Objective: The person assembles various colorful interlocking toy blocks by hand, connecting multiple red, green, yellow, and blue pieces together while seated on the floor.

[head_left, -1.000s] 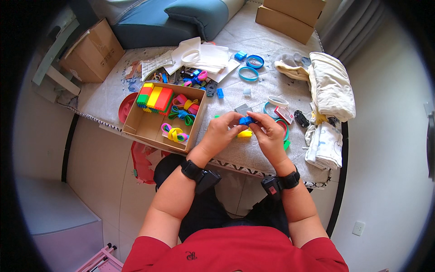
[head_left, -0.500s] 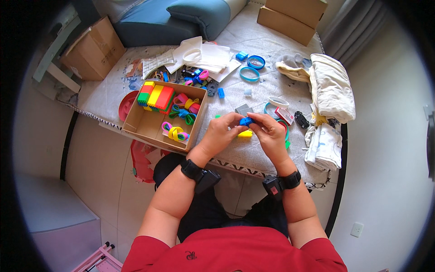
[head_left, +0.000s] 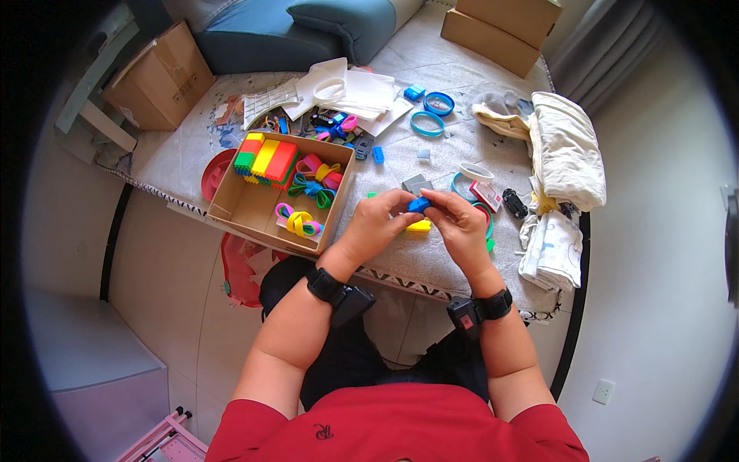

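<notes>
Between the fingertips of both hands is a small blue toy brick (head_left: 419, 205). My left hand (head_left: 377, 223) pinches it from the left, and my right hand (head_left: 460, 227) grips its right side. Fingers hide part of the brick. Just below it a yellow brick (head_left: 419, 226) lies on the cloth, and a grey piece (head_left: 416, 185) rests behind the fingers. To the left stands an open cardboard box (head_left: 254, 219) holding stacked coloured bricks (head_left: 265, 159) and tied bundles of coloured bands (head_left: 299, 222).
Blue wristbands (head_left: 427, 123), white papers (head_left: 362, 94) and mixed small toys (head_left: 339, 127) lie farther back. Right of my hands are a red-and-white packet (head_left: 484, 195), a black toy car (head_left: 514, 203) and folded cloths (head_left: 568, 150). Cardboard boxes (head_left: 493, 38) stand at the far edge.
Both hands stay on the blue brick, with only slight finger movement. The whole view has shifted a little; the objects on the cloth keep their places.
</notes>
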{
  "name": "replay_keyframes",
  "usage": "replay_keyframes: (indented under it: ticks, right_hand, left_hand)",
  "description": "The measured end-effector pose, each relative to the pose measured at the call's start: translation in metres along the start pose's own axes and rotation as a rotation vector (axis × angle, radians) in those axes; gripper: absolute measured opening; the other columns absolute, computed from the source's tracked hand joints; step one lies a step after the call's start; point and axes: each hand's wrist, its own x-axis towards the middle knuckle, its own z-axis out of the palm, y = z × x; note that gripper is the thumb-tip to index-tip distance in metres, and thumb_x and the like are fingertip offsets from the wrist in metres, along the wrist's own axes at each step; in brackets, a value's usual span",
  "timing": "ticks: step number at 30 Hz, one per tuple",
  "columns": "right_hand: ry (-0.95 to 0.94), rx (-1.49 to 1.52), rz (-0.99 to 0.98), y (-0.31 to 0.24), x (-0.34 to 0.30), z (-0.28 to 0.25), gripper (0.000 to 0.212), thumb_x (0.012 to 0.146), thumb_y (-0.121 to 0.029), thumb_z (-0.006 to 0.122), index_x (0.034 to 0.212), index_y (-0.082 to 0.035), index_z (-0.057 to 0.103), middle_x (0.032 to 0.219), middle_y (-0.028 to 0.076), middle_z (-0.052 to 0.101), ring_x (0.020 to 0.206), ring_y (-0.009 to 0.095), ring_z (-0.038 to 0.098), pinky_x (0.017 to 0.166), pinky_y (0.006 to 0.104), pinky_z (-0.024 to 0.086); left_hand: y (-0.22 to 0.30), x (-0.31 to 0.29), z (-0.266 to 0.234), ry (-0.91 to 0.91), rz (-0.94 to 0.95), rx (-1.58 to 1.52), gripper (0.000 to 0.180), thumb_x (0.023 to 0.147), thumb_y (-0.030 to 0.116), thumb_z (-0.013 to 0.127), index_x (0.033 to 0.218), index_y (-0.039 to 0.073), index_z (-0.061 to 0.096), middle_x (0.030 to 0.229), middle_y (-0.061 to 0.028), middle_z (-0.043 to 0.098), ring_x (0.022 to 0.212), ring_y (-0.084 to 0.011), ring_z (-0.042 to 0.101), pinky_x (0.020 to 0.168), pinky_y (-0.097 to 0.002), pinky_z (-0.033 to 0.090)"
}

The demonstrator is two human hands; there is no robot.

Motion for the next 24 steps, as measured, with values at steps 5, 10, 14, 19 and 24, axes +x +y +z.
replay_keyframes:
  ticks: [5,10,14,19,24]
  right_hand:
    - [0.009,-0.012,0.008,0.0,0.001,0.001,0.029,0.081,0.004,0.068,0.109,-0.003,0.071,0.089,0.009,0.07,0.081,0.016,0.066,0.072,0.0265,0.051]
    - [-0.012,-0.048,-0.011,0.0,0.002,0.0,0.029,0.083,0.002,0.067,0.111,-0.003,0.07,0.092,0.011,0.069,0.082,0.019,0.066,0.072,0.0279,0.051]
    - [-0.031,-0.208,-0.109,-0.006,0.001,0.004,0.036,0.085,0.002,0.063,0.121,-0.003,0.065,0.102,0.015,0.068,0.093,0.028,0.065,0.082,0.0344,0.05]
    - [-0.026,-0.314,-0.218,-0.014,-0.002,0.009,0.046,0.085,0.001,0.063,0.13,-0.003,0.056,0.117,0.019,0.063,0.109,0.034,0.06,0.093,0.0395,0.046]
    - [-0.052,-0.328,-0.213,-0.013,-0.002,0.012,0.053,0.081,0.002,0.065,0.132,-0.004,0.054,0.125,0.02,0.059,0.114,0.035,0.057,0.094,0.0404,0.046]
  left_hand:
    - [0.002,0.001,-0.001,-0.001,0.002,0.009,0.021,0.084,0.007,0.072,0.103,0.0,0.066,0.091,-0.0109,0.071,0.081,-0.0154,0.068,0.074,-0.0292,0.054]
    - [-0.001,0.0,0.001,0.012,-0.004,-0.034,0.021,0.086,0.008,0.072,0.104,-0.001,0.066,0.092,-0.0095,0.071,0.083,-0.0125,0.067,0.075,-0.028,0.053]
    - [0.001,0.0,0.0,-0.002,-0.052,-0.128,0.021,0.088,0.009,0.071,0.105,-0.001,0.064,0.093,-0.0067,0.071,0.084,-0.0095,0.064,0.075,-0.0257,0.052]
    - [0.0,0.002,0.0,-0.015,-0.145,-0.341,0.022,0.092,0.011,0.068,0.107,-0.002,0.06,0.095,-0.0027,0.067,0.087,-0.0076,0.061,0.079,-0.0233,0.05]
    - [-0.01,0.004,0.002,-0.042,-0.159,-0.413,0.023,0.093,0.012,0.067,0.109,-0.002,0.058,0.098,-0.0047,0.066,0.091,-0.0092,0.062,0.082,-0.0239,0.051]
